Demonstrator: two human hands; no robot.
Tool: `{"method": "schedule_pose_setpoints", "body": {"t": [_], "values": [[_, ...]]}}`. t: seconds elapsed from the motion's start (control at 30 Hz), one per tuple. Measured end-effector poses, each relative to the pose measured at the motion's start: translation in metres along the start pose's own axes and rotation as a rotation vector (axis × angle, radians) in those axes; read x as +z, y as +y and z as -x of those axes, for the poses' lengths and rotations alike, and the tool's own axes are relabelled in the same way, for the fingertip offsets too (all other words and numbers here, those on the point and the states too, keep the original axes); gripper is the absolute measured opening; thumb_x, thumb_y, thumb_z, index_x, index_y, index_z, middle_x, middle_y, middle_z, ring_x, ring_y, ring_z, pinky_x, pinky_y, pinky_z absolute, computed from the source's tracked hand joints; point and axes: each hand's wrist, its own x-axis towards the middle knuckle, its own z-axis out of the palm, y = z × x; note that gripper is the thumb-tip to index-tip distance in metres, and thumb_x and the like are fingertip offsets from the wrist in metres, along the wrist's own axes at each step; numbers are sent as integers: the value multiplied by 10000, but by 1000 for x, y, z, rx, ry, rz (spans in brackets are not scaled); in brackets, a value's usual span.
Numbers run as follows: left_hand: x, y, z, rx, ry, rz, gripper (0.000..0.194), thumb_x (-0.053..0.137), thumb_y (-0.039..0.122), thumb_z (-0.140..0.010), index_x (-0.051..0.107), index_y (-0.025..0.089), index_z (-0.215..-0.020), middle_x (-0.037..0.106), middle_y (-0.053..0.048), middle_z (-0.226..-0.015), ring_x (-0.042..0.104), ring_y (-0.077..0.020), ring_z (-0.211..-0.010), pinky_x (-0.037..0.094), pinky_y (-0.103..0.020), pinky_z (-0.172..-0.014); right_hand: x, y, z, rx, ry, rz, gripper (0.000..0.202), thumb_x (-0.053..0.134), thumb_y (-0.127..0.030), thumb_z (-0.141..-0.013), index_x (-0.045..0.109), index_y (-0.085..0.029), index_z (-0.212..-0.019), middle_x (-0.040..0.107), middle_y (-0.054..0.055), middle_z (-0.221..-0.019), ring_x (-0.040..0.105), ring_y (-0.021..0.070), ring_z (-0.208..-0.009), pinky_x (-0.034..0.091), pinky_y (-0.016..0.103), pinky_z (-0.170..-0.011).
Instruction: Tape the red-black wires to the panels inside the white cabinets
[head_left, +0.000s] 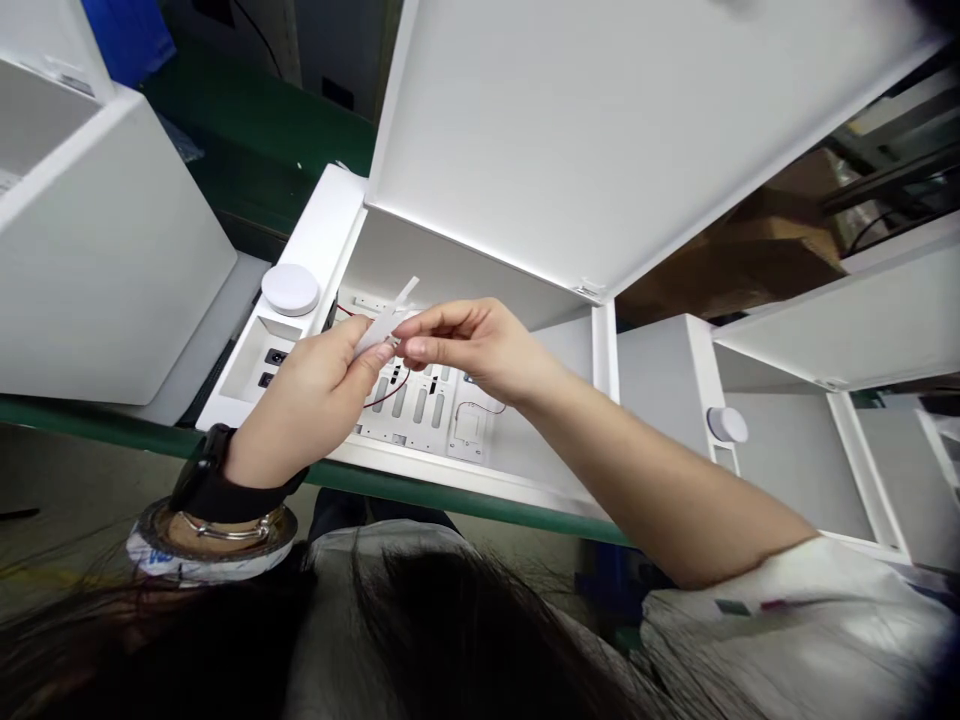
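Thin white strips (pixel 382 328) are pinched between the thumb and bent fingers of the left hand (pixel 311 395), over the left part of an open white box (pixel 480 481). The thumb and forefinger of the right hand (pixel 491 345) are held nearly together beside the strips; whether anything is gripped between them cannot be told. Below the hands, a slotted white panel (pixel 409 430) and a red wire (pixel 386 398) are seen inside the box. Its lid (pixel 637 130) is raised, and a dark watch (pixel 225 490) is worn on the left wrist.
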Motion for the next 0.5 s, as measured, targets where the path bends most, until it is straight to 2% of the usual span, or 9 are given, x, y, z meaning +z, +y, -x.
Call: {"method": "schedule_pose_setpoints", "body": {"t": [0.1,0.27,0.37,0.5], "values": [[0,-1,-1,-28,-29,45,252,433,385,-960,436,209,-778,507,44,-654,473,-121,-603,349,-291,-560,8,0,-3,11,-10,-33,364,840,-411,-645,715,-145,-859,696,24,-775,625,118,-700,543,288,-673],[0,-3,1,-76,-71,176,218,447,375,-954,415,216,-809,523,40,-692,476,-119,-618,375,-283,-562,8,-2,-10,-26,-49,31,345,825,-422,-669,682,-129,-784,667,17,-711,598,106,-657,524,265,-630],[0,-4,1,-87,-45,228,223,436,401,-957,436,220,-827,504,34,-699,454,-118,-610,363,-280,-552,2,-6,-10,-57,-71,87,335,800,-424,-708,660,-127,-775,638,5,-678,578,94,-632,514,253,-608],[1,-5,1,-107,1,203,240,456,423,-943,446,218,-818,496,22,-696,445,-125,-596,332,-276,-529,-12,-14,-7,-89,-8,168,261,762,-361,-772,645,-129,-792,627,14,-709,593,100,-685,522,262,-664]]}}
